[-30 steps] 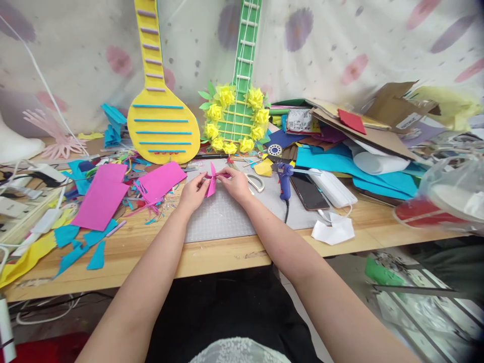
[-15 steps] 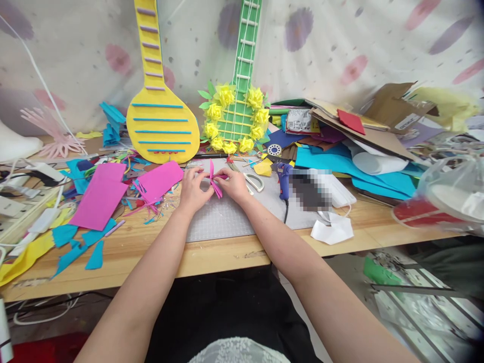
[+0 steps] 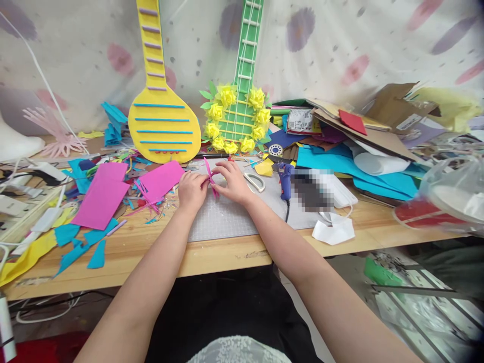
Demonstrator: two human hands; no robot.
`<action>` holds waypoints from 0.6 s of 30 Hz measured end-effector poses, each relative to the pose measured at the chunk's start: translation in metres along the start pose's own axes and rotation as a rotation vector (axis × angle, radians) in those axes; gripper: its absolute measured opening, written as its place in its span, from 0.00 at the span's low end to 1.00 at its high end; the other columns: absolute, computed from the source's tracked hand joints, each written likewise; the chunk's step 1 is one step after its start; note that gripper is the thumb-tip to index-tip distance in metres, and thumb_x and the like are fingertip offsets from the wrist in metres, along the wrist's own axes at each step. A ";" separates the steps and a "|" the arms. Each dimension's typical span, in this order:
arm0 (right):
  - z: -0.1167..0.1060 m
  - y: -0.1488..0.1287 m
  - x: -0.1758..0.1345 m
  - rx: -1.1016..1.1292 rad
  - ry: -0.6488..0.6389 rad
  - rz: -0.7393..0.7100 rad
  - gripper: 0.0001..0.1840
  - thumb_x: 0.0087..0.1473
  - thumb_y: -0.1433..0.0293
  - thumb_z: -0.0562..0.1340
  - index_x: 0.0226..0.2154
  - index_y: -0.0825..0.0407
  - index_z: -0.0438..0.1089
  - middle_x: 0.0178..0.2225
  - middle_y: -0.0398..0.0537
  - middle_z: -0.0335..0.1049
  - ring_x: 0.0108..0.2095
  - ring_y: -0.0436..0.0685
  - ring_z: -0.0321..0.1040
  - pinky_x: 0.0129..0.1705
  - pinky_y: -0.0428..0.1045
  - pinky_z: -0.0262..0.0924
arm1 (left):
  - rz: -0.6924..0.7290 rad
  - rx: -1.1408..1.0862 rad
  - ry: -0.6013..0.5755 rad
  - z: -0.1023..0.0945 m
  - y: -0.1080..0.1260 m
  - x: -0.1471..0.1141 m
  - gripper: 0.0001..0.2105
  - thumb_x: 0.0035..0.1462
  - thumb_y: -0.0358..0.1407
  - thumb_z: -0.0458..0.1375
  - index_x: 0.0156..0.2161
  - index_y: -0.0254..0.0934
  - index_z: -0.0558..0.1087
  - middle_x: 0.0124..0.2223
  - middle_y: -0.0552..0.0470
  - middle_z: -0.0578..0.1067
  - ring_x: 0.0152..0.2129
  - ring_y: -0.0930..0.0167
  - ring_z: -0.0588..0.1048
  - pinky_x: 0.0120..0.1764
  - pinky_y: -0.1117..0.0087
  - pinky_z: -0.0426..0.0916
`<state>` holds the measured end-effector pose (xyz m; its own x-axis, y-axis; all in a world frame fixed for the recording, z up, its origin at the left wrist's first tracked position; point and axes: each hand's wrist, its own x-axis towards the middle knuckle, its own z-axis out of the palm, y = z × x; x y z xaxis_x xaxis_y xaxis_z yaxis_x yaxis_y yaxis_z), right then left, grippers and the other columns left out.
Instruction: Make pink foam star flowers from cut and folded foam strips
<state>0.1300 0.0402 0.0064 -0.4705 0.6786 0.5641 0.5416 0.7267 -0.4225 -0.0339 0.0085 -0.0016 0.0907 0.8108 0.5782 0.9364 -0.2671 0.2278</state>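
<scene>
Over the grey cutting mat (image 3: 212, 227), both of my hands meet at a small folded piece of bright pink paper (image 3: 206, 166). My left hand (image 3: 192, 191) pinches it from the left, fingertips closed near its middle. From the right, my right hand (image 3: 234, 182) has thumb and fingers on it, knuckles raised. Part of the paper is hidden behind the fingers. Scissors (image 3: 256, 182) lie just right of my right hand, partly covered by it. A blue glue gun (image 3: 285, 179) rests farther right on the mat.
A yellow paper instrument (image 3: 164, 123) and a green one (image 3: 238, 121) ringed with yellow flowers stand behind. Pink sheets (image 3: 100, 196) and blue scraps (image 3: 97, 255) lie left. At right are stacked blue sheets (image 3: 325, 159), a white paper (image 3: 333, 232) and a bagged red container (image 3: 427, 212).
My left fingers have drawn in closer around the pink paper's middle. My right hand has shifted its grip, its fingers lifting and spreading. The paper has turned slightly.
</scene>
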 end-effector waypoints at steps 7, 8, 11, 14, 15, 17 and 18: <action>0.004 0.004 0.002 -0.045 -0.023 -0.016 0.12 0.49 0.71 0.61 0.39 0.52 0.70 0.46 0.52 0.69 0.49 0.60 0.58 0.54 0.56 0.51 | 0.002 0.022 -0.007 -0.001 0.003 -0.001 0.08 0.55 0.35 0.55 0.35 0.41 0.78 0.34 0.50 0.79 0.36 0.63 0.73 0.53 0.57 0.59; 0.004 0.004 0.002 -0.060 -0.031 -0.018 0.11 0.49 0.71 0.60 0.39 0.52 0.70 0.45 0.52 0.69 0.48 0.60 0.58 0.54 0.56 0.50 | 0.008 0.021 -0.010 -0.001 0.004 -0.001 0.08 0.55 0.35 0.55 0.34 0.42 0.78 0.33 0.50 0.79 0.37 0.63 0.73 0.53 0.57 0.59; 0.002 0.002 0.004 -0.122 -0.083 -0.012 0.09 0.52 0.69 0.60 0.38 0.52 0.70 0.40 0.51 0.71 0.46 0.60 0.59 0.53 0.55 0.50 | 0.022 0.001 -0.018 -0.002 0.006 -0.001 0.09 0.55 0.35 0.54 0.35 0.42 0.78 0.34 0.50 0.78 0.37 0.63 0.73 0.54 0.57 0.58; 0.000 0.000 0.005 -0.179 -0.127 0.013 0.08 0.55 0.67 0.58 0.37 0.52 0.71 0.36 0.52 0.72 0.43 0.59 0.61 0.50 0.54 0.50 | 0.031 -0.034 -0.021 -0.002 0.008 -0.001 0.10 0.56 0.35 0.53 0.36 0.42 0.78 0.37 0.50 0.78 0.39 0.63 0.73 0.56 0.56 0.57; -0.001 0.001 0.005 -0.187 -0.134 0.023 0.09 0.55 0.67 0.58 0.36 0.52 0.71 0.35 0.52 0.73 0.42 0.59 0.61 0.49 0.53 0.51 | 0.035 -0.045 -0.023 -0.003 0.008 -0.001 0.10 0.56 0.35 0.53 0.36 0.42 0.78 0.37 0.50 0.79 0.39 0.64 0.73 0.57 0.56 0.56; -0.001 0.002 0.006 -0.187 -0.141 0.042 0.09 0.56 0.67 0.57 0.35 0.52 0.72 0.34 0.52 0.73 0.41 0.59 0.62 0.48 0.52 0.51 | 0.043 -0.059 -0.038 -0.004 0.008 -0.001 0.11 0.57 0.35 0.52 0.37 0.43 0.77 0.38 0.51 0.79 0.38 0.65 0.74 0.58 0.55 0.54; -0.001 0.003 0.006 -0.183 -0.144 0.052 0.09 0.56 0.67 0.57 0.34 0.52 0.72 0.34 0.51 0.73 0.40 0.58 0.63 0.47 0.52 0.51 | 0.045 -0.063 -0.048 -0.004 0.008 -0.001 0.11 0.58 0.35 0.51 0.37 0.43 0.77 0.37 0.51 0.79 0.38 0.65 0.74 0.58 0.54 0.53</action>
<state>0.1291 0.0460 0.0094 -0.5260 0.7322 0.4328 0.6785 0.6681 -0.3056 -0.0279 0.0032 0.0027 0.1497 0.8212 0.5507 0.9081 -0.3345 0.2518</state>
